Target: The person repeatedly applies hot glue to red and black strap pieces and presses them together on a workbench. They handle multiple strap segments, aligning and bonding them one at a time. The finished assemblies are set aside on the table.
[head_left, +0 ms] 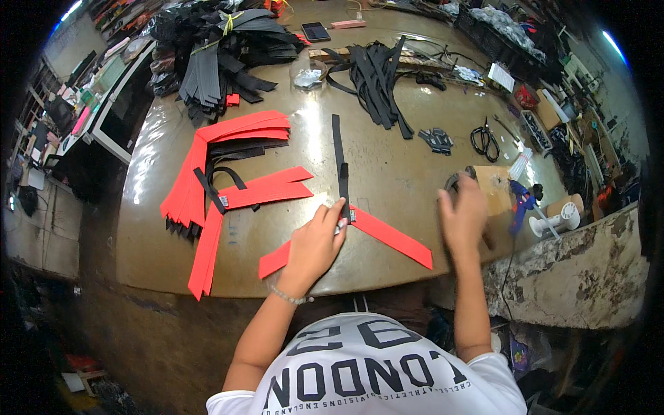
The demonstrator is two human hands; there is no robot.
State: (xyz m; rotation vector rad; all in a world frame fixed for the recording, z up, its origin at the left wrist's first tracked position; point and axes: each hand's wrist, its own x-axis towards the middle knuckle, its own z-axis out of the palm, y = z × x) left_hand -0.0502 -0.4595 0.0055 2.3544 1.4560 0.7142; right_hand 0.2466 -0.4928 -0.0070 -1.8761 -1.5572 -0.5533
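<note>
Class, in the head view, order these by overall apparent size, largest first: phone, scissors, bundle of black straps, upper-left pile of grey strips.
1. Pile of grey strips
2. Bundle of black straps
3. Scissors
4. Phone

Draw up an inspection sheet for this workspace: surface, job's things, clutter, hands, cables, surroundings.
Surface: glossy brown tabletop, reflecting light.
Job's things: flat red fabric straps angled apart, with a narrow black fabric strap running up from their join; fanned red-and-black strap stack at left.
Clutter: loose bundle of black strips, black-handled scissors, dark rectangular phone.
Hands: left hand has fingertips at the join; right hand is beside a tan cylindrical roll, grip unclear.
Cables: thin dark cord hanging at the table's right edge.
Surroundings: low, stained, peeling wall at right.
</note>
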